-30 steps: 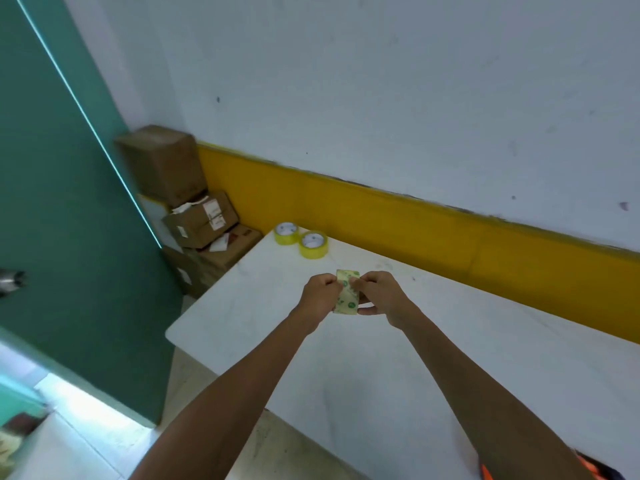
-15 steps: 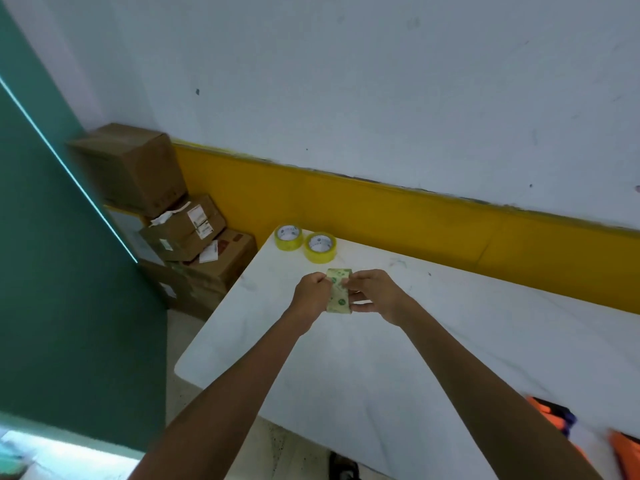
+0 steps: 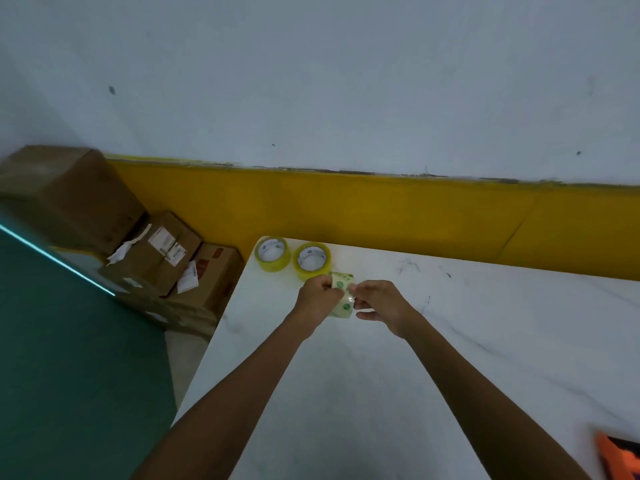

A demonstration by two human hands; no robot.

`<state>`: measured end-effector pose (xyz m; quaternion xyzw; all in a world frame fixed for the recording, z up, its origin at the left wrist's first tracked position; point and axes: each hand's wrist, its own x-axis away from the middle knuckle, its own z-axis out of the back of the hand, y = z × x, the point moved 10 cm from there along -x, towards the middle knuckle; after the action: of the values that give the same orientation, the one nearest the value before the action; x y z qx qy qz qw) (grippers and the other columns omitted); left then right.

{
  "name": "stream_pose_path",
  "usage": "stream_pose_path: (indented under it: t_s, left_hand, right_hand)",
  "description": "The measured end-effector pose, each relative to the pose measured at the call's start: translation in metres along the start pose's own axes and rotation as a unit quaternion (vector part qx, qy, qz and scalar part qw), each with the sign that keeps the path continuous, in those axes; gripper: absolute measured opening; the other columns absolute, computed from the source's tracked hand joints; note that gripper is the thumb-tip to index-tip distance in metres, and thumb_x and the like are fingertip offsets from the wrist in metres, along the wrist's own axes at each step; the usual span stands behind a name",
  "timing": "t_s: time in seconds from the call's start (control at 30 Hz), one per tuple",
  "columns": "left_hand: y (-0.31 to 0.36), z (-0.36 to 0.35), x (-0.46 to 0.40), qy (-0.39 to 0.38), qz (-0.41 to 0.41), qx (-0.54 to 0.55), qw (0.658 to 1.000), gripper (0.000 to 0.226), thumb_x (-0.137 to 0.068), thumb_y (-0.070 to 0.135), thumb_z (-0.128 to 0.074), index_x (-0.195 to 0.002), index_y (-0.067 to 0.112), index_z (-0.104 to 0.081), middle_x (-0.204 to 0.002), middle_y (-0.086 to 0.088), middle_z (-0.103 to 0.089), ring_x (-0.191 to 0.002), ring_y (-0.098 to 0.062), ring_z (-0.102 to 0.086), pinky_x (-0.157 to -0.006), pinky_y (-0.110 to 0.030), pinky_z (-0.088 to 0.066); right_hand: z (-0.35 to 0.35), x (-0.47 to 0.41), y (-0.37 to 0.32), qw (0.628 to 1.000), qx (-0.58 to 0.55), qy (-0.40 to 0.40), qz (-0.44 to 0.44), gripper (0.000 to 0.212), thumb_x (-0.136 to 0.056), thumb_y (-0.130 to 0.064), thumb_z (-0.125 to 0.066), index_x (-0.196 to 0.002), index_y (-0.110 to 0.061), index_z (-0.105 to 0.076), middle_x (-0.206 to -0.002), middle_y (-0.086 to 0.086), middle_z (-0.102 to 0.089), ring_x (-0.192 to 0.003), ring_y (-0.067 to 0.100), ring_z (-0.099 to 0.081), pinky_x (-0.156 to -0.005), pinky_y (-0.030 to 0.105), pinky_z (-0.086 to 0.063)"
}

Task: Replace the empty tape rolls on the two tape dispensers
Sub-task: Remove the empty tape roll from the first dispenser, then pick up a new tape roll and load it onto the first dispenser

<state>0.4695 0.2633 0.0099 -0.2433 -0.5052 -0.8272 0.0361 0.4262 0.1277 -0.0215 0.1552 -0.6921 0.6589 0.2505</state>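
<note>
Above the white marble table [image 3: 346,393], my left hand [image 3: 317,297] and my right hand [image 3: 379,303] together grip a clear tape roll with green printed dots [image 3: 343,294], held on edge between them. Behind it, at the table's far left corner, two yellowish tape rolls lie flat side by side: one at the corner [image 3: 272,253] and one [image 3: 311,259] just beyond my left hand. An orange and dark object [image 3: 620,455] shows at the bottom right edge; only a corner of it is in view.
Stacked cardboard boxes [image 3: 159,251] stand on the floor left of the table, against the wall's yellow band [image 3: 381,213]. A green door panel [image 3: 69,358] fills the lower left. The table's left edge runs diagonally past my left forearm.
The view has swung to the right and down, so the door and boxes slid left. Both hands keep the clear roll between them, now closer to the yellow rolls.
</note>
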Motion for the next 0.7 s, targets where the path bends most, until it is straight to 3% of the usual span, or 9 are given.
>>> stream_pose_path:
  t_s: [0.1,0.17,0.23,0.33,0.4,0.47,0.6,0.7]
  left_hand:
    - [0.010,-0.011,-0.028,-0.026,-0.044,-0.063,0.997,0.016,-0.088,0.006,-0.057,-0.098,0.010,-0.069,-0.087,-0.002,-0.067,-0.080,-0.016,-0.060,-0.060,-0.021,-0.046]
    - [0.016,-0.022,-0.046,-0.039,-0.089,-0.128,0.987,0.006,-0.088,0.005,-0.058,-0.085,0.010,-0.062,-0.073,0.000,-0.060,-0.072,-0.018,-0.055,-0.055,-0.023,-0.041]
    - [0.024,-0.035,-0.061,-0.037,-0.154,-0.224,0.962,0.019,-0.088,0.007,-0.059,-0.074,0.011,-0.047,-0.061,-0.001,-0.049,-0.066,-0.026,-0.053,-0.052,-0.029,-0.032]
    - [0.034,-0.063,-0.078,-0.052,-0.249,-0.373,0.892,0.006,-0.091,0.012,-0.054,-0.086,0.009,-0.054,-0.082,-0.015,-0.066,-0.081,-0.035,-0.063,-0.057,-0.032,-0.037]
    - [0.034,-0.080,-0.092,-0.069,-0.274,-0.453,0.845,0.016,-0.093,0.011,-0.053,-0.107,0.009,-0.059,-0.103,-0.013,-0.070,-0.095,-0.032,-0.066,-0.068,-0.035,-0.049]
    - [0.030,-0.092,-0.105,-0.080,-0.285,-0.507,0.810,0.025,-0.091,0.007,-0.053,-0.115,0.009,-0.059,-0.108,-0.012,-0.070,-0.098,-0.031,-0.067,-0.075,-0.036,-0.054]
    - [0.015,-0.112,-0.122,-0.098,-0.305,-0.542,0.777,0.028,-0.089,0.001,-0.052,-0.115,0.005,-0.061,-0.107,-0.016,-0.069,-0.096,-0.033,-0.067,-0.077,-0.037,-0.053]
    - [0.005,-0.117,-0.127,-0.092,-0.330,-0.535,0.772,0.029,-0.087,0.002,-0.056,-0.115,0.003,-0.062,-0.105,-0.019,-0.069,-0.096,-0.035,-0.065,-0.078,-0.040,-0.052]
  right_hand:
    - [0.011,-0.024,0.008,0.999,0.002,0.035,-0.022,0.023,-0.090,-0.031,-0.064,-0.093,-0.008,-0.069,-0.090,0.010,-0.068,-0.081,0.018,-0.066,-0.070,0.028,-0.058]
    - [0.022,-0.038,0.016,0.997,-0.007,0.066,-0.040,0.023,-0.090,-0.030,-0.064,-0.094,-0.007,-0.068,-0.089,0.009,-0.068,-0.081,0.018,-0.066,-0.068,0.027,-0.057]
    - [0.033,-0.049,0.025,0.993,-0.010,0.099,-0.062,0.017,-0.091,-0.025,-0.062,-0.090,-0.009,-0.068,-0.089,0.009,-0.067,-0.079,0.019,-0.065,-0.070,0.028,-0.057]
    - [0.049,-0.060,0.042,0.985,-0.011,0.146,-0.091,0.012,-0.094,-0.018,-0.057,-0.092,-0.010,-0.066,-0.094,0.011,-0.066,-0.085,0.023,-0.065,-0.077,0.034,-0.057]
    - [0.059,-0.065,0.051,0.980,-0.013,0.170,-0.102,0.014,-0.096,-0.013,-0.052,-0.096,-0.009,-0.065,-0.096,0.011,-0.065,-0.089,0.025,-0.064,-0.077,0.034,-0.057]
    - [0.066,-0.072,0.056,0.978,-0.016,0.182,-0.105,0.016,-0.096,-0.009,-0.049,-0.097,-0.009,-0.065,-0.095,0.012,-0.065,-0.087,0.025,-0.063,-0.072,0.032,-0.055]
    - [0.081,-0.092,0.054,0.971,-0.011,0.214,-0.102,0.021,-0.096,-0.011,-0.048,-0.107,-0.004,-0.065,-0.101,0.015,-0.065,-0.091,0.028,-0.064,-0.079,0.036,-0.056]
    - [0.079,-0.105,0.048,0.971,-0.006,0.219,-0.093,0.023,-0.097,-0.015,-0.049,-0.110,-0.006,-0.065,-0.103,0.012,-0.065,-0.094,0.027,-0.064,-0.081,0.036,-0.056]
